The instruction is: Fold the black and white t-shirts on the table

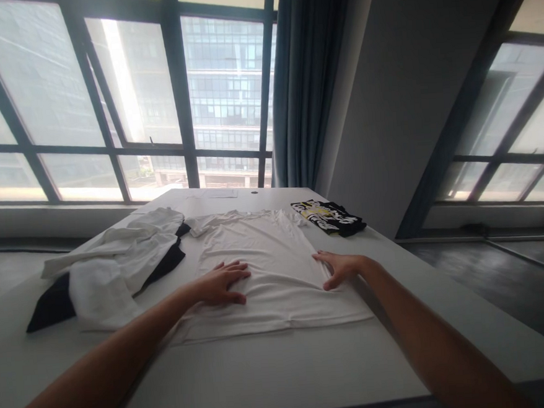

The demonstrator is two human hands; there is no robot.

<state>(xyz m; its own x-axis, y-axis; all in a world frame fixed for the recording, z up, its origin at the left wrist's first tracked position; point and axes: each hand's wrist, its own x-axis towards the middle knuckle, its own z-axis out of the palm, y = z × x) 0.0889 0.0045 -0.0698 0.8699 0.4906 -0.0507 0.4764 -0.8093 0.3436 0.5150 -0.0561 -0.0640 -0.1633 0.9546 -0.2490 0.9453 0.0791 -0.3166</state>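
A white T-shirt [261, 254] lies spread on the white table [284, 371], its hem toward me and its collar and sleeves at the far end. Soft creases run across its lower half. My left hand [224, 283] rests on the left part of the shirt, fingers stretched and spread. At the shirt's right side edge is my right hand [344, 268], thumb and fingers apart, touching the fabric there. Neither hand has cloth visibly gripped.
White and black garments [112, 258] lie in a loose heap on the table's left. At the far right sits a folded black garment [329, 217] with white and yellow print. A paper sheet [220, 194] and a small dark object [254, 193] lie near the far edge.
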